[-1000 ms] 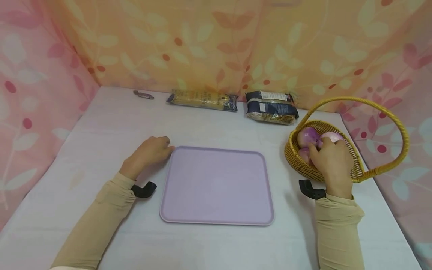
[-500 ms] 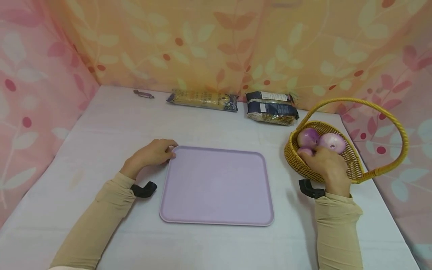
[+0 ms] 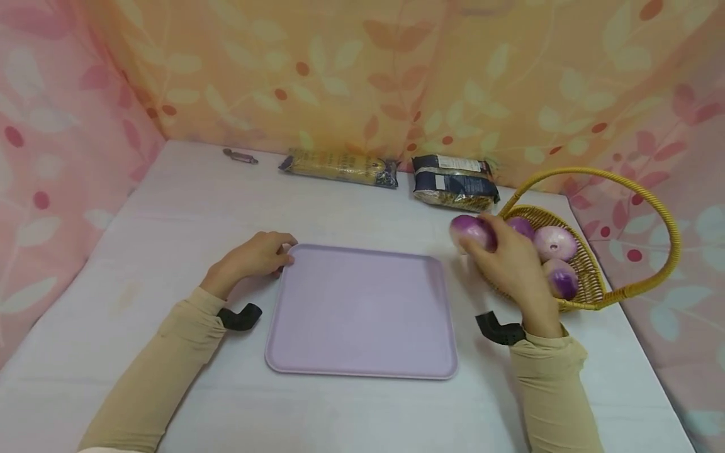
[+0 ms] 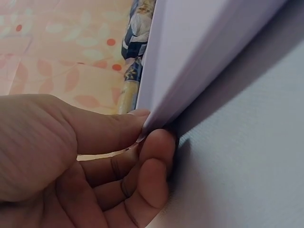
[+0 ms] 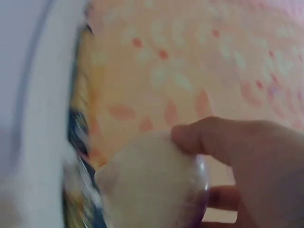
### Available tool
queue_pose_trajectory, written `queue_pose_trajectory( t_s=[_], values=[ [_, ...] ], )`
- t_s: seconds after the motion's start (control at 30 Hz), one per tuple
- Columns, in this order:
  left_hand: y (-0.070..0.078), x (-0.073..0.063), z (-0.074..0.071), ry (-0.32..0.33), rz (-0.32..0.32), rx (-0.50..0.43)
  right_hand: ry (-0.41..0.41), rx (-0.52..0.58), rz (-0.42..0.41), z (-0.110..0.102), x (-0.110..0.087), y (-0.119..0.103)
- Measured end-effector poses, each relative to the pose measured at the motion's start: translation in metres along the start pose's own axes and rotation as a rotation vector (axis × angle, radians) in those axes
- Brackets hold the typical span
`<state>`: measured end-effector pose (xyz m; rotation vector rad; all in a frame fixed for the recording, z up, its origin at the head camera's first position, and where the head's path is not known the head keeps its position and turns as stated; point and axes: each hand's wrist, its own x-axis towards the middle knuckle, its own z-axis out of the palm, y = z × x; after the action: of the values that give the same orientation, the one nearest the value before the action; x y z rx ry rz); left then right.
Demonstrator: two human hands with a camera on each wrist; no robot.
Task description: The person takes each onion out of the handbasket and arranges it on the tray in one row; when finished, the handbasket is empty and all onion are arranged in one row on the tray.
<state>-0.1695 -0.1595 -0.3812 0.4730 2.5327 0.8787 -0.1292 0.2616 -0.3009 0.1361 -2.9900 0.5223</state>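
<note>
A flowered cloth (image 3: pixel 255 75), orange in the middle and pink at the sides, is hanging across the top of the frame and down both edges. Below it, the white bench (image 3: pixel 362 415) is filling the greater part of the head view. A pale purple tray (image 3: pixel 362 314) is lying flat in the centre of the frame. At the right of the frame a yellow woven basket (image 3: pixel 590 274) is standing, its tall handle rising and leaning to the right. Two beige sleeves (image 3: pixel 164 365) are reaching in from the lower left and the lower right. Along the upper middle, a long yellow packet (image 3: pixel 340 168) is lying near the cloth, and a dark blue packet (image 3: pixel 455 182) is lying just beside it, to its right.

The left hand (image 3: pixel 249 257) is holding the upper left corner of the tray; in the left wrist view its thumb and fingers are pinching the rim. The right hand (image 3: pixel 512 258) is gripping a purple onion (image 3: pixel 467 231) between thumb and fingers, at the right of centre, between the tray and the basket. Three other onions (image 3: pixel 555 243) are lying inside the basket, the left one partly hidden behind the right hand. Two black curved pieces (image 3: pixel 240 317) are sitting at the wrists. The smallest thing, a thin brownish object (image 3: pixel 240 156), is lying at the upper left of the bench; I cannot tell what it is.
</note>
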Motion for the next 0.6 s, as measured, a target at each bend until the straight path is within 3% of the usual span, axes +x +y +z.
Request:
queue_pose_trajectory(
  t_s=[0.13,0.27,0.6],
  values=[
    [-0.002,-0.001,0.000,0.010,0.006,-0.053,-0.105,0.040,-0.241,0.031,0.005,-0.033],
    [-0.003,0.001,0.002,0.017,0.011,-0.091,-0.189,0.030,-0.401,0.053,0.005,-0.060],
    [-0.002,0.000,-0.001,0.008,-0.033,-0.119,-0.214,0.014,-0.617,0.091,0.003,-0.102]
  ],
)
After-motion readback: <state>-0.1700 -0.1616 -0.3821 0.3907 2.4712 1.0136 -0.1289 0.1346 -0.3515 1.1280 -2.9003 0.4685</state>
